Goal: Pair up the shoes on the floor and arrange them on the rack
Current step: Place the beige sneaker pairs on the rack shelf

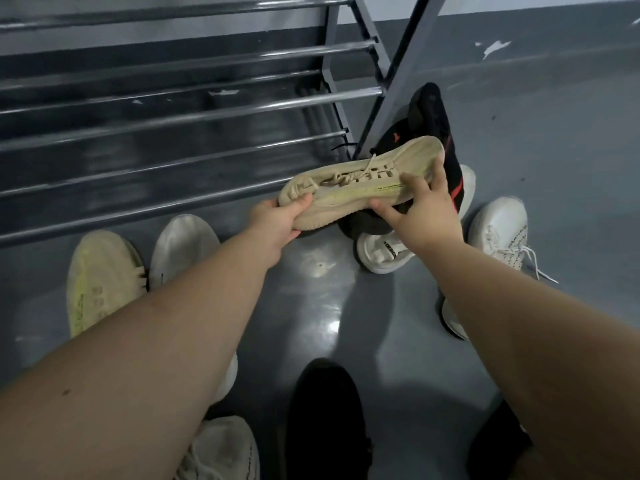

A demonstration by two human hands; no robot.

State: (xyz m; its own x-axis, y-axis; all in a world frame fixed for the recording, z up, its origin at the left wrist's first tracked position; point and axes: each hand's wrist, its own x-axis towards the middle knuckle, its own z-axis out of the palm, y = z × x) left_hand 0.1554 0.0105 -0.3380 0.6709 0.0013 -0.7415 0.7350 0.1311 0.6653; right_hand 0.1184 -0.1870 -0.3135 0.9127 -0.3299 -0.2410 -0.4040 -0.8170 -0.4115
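Observation:
I hold a beige knit shoe [360, 183] with a yellow stripe on its side, lifted above the floor in front of the rack. My left hand [277, 220] grips its heel end from below. My right hand [426, 206] holds its toe end, fingers over the top. A matching yellowish shoe [100, 278] lies on the floor at the left, next to a white shoe [183, 251]. The metal rack [173, 112] of chrome bars fills the upper left and carries no shoes.
A black shoe with red stripes [436, 133] leans by the rack's right leg. White shoes [498, 233] [381, 252] lie on the floor at the right. A black shoe [322, 420] and a pale shoe [221, 452] lie near the bottom. Glossy grey floor [346, 306] spreads between them.

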